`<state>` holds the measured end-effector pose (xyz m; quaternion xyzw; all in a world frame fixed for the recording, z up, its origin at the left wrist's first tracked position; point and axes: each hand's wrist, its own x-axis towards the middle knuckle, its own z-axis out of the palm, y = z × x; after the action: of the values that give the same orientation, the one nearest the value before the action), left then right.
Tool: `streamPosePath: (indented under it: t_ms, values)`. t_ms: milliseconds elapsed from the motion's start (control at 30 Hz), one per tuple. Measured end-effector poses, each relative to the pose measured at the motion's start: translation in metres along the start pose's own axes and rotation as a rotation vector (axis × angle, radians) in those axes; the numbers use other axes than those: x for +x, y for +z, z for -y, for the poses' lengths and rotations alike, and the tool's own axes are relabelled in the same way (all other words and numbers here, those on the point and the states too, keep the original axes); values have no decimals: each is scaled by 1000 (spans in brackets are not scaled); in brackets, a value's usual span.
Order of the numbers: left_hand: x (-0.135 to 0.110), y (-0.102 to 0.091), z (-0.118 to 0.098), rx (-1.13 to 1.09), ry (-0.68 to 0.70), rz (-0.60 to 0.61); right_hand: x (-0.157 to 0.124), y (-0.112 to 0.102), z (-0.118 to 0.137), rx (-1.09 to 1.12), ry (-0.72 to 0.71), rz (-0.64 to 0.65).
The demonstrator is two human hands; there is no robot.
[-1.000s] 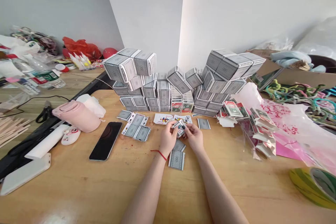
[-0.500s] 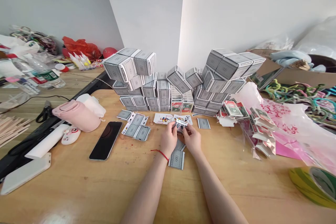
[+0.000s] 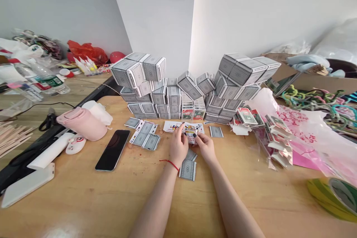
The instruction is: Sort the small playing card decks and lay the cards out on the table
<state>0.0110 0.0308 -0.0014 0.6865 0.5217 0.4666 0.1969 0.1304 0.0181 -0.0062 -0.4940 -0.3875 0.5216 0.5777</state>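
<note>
Here, a small card piece (image 3: pixel 190 138) is pinched at its right edge by thumb and finger of the right hand (image 3: pixel 205 148). The left hand (image 3: pixel 178 148) is placed at its left side, index raised; whether its fingers are clamped cannot be told. The piece is held over the table (image 3: pixel 134 187), between face-up cards (image 3: pixel 169 126) and patterned cards (image 3: pixel 187 170) lying nearer the wrists. Behind, card blocks (image 3: pixel 174 97) are stacked.

a thin red cord (image 3: pixel 170 162) circles the left wrist (image 3: pixel 175 158) (both forearms (image 3: pixel 159 197) are bare).
</note>
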Motion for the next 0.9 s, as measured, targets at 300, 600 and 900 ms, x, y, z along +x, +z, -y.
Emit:
streamPosePath:
  t_ms: [300, 600, 900]
  values:
    - [3, -1, 1, -69, 70, 7, -5, 9, 5, 401, 136, 154]
    - [2, -3, 1, -64, 74, -29, -8, 8, 13, 455, 215, 225]
    - [1, -2, -1, -47, -18, -150, -4, 4, 11, 456, 172, 112]
